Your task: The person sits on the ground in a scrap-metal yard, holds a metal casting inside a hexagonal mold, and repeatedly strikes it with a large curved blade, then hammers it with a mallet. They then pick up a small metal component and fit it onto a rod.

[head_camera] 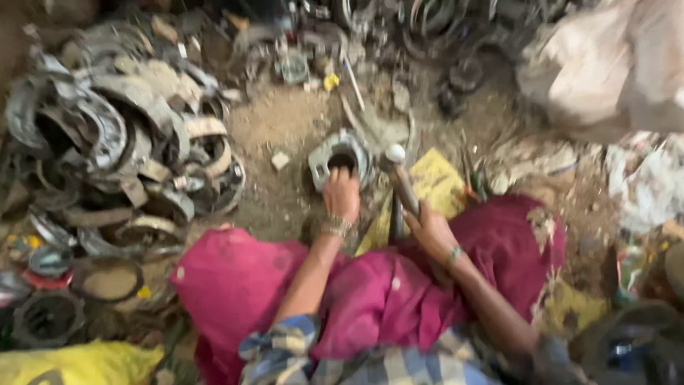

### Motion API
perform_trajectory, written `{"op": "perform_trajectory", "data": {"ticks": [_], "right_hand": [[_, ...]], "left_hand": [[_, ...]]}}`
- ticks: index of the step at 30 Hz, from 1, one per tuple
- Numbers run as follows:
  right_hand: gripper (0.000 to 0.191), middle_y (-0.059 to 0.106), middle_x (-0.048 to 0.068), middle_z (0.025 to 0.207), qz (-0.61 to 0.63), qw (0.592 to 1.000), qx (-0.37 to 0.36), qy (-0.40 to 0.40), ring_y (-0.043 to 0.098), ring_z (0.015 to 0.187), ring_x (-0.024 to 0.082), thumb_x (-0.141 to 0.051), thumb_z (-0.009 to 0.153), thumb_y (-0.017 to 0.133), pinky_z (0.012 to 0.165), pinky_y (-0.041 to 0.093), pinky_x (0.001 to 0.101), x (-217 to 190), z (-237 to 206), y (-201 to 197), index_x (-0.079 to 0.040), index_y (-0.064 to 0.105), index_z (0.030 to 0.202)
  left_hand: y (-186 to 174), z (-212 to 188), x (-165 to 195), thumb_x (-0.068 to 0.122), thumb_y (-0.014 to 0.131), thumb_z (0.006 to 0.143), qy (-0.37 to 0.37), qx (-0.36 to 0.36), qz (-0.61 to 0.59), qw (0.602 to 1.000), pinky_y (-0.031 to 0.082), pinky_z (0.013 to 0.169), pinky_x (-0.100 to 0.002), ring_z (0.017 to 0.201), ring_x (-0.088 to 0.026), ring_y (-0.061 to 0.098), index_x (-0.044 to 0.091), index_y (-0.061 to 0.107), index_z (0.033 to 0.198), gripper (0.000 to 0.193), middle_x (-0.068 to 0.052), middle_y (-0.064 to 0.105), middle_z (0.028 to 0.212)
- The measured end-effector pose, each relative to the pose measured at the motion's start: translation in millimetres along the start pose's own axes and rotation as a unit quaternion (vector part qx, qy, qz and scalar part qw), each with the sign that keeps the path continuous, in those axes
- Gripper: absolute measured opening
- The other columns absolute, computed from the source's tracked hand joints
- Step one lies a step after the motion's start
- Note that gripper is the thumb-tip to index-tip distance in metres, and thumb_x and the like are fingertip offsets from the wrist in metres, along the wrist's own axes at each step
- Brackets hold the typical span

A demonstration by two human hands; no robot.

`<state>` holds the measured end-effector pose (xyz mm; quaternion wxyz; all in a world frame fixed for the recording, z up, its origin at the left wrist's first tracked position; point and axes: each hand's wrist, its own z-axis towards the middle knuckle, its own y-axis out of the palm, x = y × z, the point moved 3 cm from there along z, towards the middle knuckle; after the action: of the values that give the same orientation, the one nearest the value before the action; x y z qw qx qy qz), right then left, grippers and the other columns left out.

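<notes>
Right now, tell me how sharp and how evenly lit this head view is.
Head view: motion blur smears the whole frame; the left hand on the metal ring part and the right hand gripping the hammer have soft edges. Light is flat and dim, without glare; the scrap pile at left is darkest.

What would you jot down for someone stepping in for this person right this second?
Left hand: resting on the rim of a grey metal ring part that lies on the dirt ground.
Right hand: gripping a hammer by its handle, head raised just beside the part.
Pile of similar scrap rings lies to the left, a yellow sheet under the hammer.
Done: part held in place. Left: the view is too blurred to tell whether it has been struck.
</notes>
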<state>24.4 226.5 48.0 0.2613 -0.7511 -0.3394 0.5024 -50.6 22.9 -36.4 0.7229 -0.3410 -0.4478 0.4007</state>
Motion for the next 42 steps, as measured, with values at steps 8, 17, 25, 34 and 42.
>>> {"op": "perform_trajectory", "data": {"ticks": [8,17,25,34,42], "right_hand": [[0.031,0.066,0.010,0.078,0.250,0.954,0.142,-0.081,0.066,0.061,0.022,-0.025,0.104,0.051,0.051,0.058,0.0347,-35.6,-65.7,-97.9,-0.002,0.059,0.122],[0.038,0.064,0.013,0.091,0.387,0.861,0.209,-0.256,0.065,0.072,0.021,-0.040,0.119,0.049,0.060,0.056,0.0348,-19.3,-39.3,-130.7,-0.004,0.058,0.121],[0.035,0.065,0.012,0.068,0.087,0.996,0.034,-0.006,0.065,0.055,0.019,-0.032,0.103,0.059,0.052,0.052,0.0355,24.1,-2.8,-8.0,0.002,0.057,0.106],[0.038,0.065,0.008,0.085,0.382,0.879,0.186,-0.217,0.065,0.065,0.016,-0.036,0.110,0.058,0.051,0.057,0.0314,-45.9,-75.2,-136.8,-0.001,0.054,0.122],[0.046,0.064,0.011,0.086,0.412,0.796,0.260,-0.359,0.065,0.065,0.019,-0.044,0.117,0.062,0.055,0.057,0.0318,-40.4,-51.7,-163.5,-0.003,0.045,0.131]], "left_hand": [[-10.3,-3.7,3.8,0.018,0.069,0.087,-0.002,0.002,-0.024,1.000,0.048,0.081,-0.047,0.094,-0.031,0.060,0.006,0.075,0.111,0.027,-0.011,0.063,0.091],[-2.4,-4.1,8.5,0.019,0.068,0.088,-0.031,-0.016,-0.008,0.999,0.045,0.085,-0.047,0.094,-0.029,0.060,0.009,0.076,0.108,0.023,-0.009,0.065,0.091],[-7.8,10.1,-20.8,0.016,0.064,0.088,-0.056,0.027,0.042,0.997,0.045,0.086,-0.048,0.096,-0.029,0.061,0.007,0.074,0.104,0.021,-0.010,0.065,0.094],[-11.6,-2.7,15.3,0.018,0.065,0.090,-0.002,0.003,0.021,1.000,0.046,0.086,-0.048,0.096,-0.028,0.061,0.009,0.075,0.108,0.023,-0.009,0.063,0.094],[-29.6,7.5,-10.5,0.019,0.080,0.083,-0.143,0.059,-0.209,0.966,0.052,0.087,-0.046,0.100,-0.037,0.063,0.007,0.078,0.113,0.032,-0.016,0.068,0.109]]}}
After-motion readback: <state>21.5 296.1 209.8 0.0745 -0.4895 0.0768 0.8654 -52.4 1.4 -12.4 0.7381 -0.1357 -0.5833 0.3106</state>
